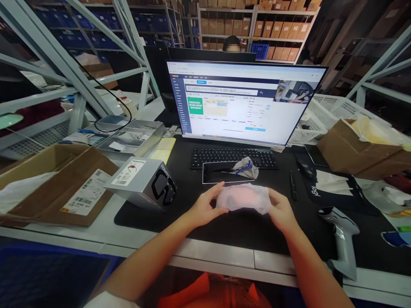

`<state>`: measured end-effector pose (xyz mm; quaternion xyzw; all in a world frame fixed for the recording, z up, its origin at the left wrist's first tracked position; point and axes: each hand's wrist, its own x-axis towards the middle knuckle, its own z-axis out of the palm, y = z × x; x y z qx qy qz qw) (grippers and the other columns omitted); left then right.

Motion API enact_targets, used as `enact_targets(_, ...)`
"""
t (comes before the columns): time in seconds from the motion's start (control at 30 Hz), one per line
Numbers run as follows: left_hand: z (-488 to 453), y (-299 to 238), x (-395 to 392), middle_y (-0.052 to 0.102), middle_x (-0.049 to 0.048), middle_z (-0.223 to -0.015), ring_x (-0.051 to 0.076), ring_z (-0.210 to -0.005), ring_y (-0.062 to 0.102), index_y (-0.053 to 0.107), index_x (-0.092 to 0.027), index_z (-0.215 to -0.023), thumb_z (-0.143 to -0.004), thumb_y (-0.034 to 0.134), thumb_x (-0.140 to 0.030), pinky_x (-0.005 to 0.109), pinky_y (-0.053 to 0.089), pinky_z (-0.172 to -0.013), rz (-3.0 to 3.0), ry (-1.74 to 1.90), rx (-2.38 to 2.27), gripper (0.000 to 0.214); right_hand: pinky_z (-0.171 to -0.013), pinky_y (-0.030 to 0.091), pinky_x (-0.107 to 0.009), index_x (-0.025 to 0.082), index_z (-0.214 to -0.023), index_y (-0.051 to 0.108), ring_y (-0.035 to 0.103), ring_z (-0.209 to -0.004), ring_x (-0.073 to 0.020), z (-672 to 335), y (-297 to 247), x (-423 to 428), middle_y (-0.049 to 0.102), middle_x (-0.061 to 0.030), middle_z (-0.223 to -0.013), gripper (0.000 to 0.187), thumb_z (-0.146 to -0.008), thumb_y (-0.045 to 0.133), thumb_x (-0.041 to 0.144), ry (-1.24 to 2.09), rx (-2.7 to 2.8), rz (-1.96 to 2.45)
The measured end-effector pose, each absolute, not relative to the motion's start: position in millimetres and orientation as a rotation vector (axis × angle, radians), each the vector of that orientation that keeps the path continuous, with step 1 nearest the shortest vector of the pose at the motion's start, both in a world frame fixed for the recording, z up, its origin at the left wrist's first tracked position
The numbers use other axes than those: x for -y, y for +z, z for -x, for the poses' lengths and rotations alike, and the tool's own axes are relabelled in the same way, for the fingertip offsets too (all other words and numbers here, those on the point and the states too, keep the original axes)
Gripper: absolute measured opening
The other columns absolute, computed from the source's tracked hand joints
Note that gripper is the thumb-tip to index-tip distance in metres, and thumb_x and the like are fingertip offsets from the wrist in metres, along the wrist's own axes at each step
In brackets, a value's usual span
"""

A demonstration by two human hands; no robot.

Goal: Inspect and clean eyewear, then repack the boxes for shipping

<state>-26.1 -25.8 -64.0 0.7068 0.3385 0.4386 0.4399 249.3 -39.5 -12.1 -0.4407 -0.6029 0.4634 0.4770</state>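
Both my hands hold a small pinkish item wrapped in translucent white foam [244,197] just above the black desk mat [237,226]. My left hand [205,207] grips its left end with thumb and fingers closed on it. My right hand [282,209] grips its right end the same way. Just beyond the wrap lie a flat black box with a white rim [221,172] and a crumpled grey bag with a blue tie [246,167]. A grey carton with a printed label [141,182] lies on its side to the left of my left hand.
A keyboard [234,157] and a lit monitor [244,102] stand behind. An open cardboard box [54,184] sits at the left, another [356,149] at the right. A handheld scanner [342,239] stands at the right front, near a mouse [305,166] and pen [293,185]. A person sits beyond the monitor.
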Motion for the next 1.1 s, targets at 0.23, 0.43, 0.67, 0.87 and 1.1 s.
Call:
enact_targets(0.23, 17.1, -51.0, 31.5, 0.060, 0.0175, -0.136, 0.027, -0.107, 0.070, 0.061, -0.021, -0.132, -0.073, 0.087, -0.035, 0.038, 0.060, -0.090, -1.505, 1.168, -0.778, 0.066, -0.078, 0.055, -0.035, 0.021, -0.080, 0.075, 0.067, -0.078, -0.0226, -242.0, -10.0, 41.8, 0.072, -0.0032, -0.077, 0.009, -0.075, 0.068, 0.026, 0.963, 1.437, 1.184)
enact_targets(0.43, 0.7, -36.6, 39.8, 0.065, 0.0156, -0.134, 0.027, -0.118, 0.067, 0.073, -0.020, -0.117, -0.086, 0.074, -0.024, 0.037, 0.062, -0.089, -1.848, 1.514, -1.004, 0.031, -0.062, 0.047, -0.027, 0.019, -0.087, 0.071, 0.057, -0.062, -0.0148, -225.4, -34.5, 42.4, 0.067, 0.0003, -0.070, 0.012, -0.075, 0.070, 0.019, 1.193, 0.995, 1.031)
enact_targets(0.67, -4.7, -7.6, 28.3, 0.076, 0.0087, -0.112, 0.022, -0.101, 0.075, 0.077, -0.021, -0.105, -0.089, 0.069, -0.015, 0.036, 0.063, -0.090, -2.131, 1.740, -1.069, 0.019, -0.067, 0.050, -0.029, 0.017, -0.096, 0.070, 0.061, -0.070, -0.0152, -209.2, -37.1, 40.8, 0.070, -0.0011, -0.081, 0.028, -0.068, 0.073, 0.015, 1.123, 0.848, 0.935)
enact_targets(0.87, -30.8, 11.9, 25.5, 0.078, 0.0072, -0.100, 0.026, -0.112, 0.071, 0.076, -0.019, -0.088, -0.090, 0.068, -0.018, 0.044, 0.057, -0.099, -1.942, 1.826, -1.070, 0.008, -0.064, 0.048, -0.027, 0.018, -0.097, 0.068, 0.059, -0.072, -0.0141, -211.4, -31.2, 34.5, 0.070, -0.0020, -0.090, 0.027, -0.070, 0.072, 0.020, 1.000, 0.698, 0.930)
enact_targets(1.1, 2.4, -2.2, -0.3, 0.074, 0.0059, -0.088, 0.020, -0.085, 0.069, 0.071, -0.016, -0.090, -0.095, 0.058, -0.031, 0.032, 0.055, -0.081, -1.958, 1.633, -1.656, 0.021, -0.068, 0.048, -0.027, 0.018, -0.099, 0.063, 0.058, -0.069, -0.0132, -241.9, -30.1, 21.8, 0.065, 0.0007, -0.079, 0.022, -0.088, 0.063, 0.037, 0.712, 0.741, 0.997)
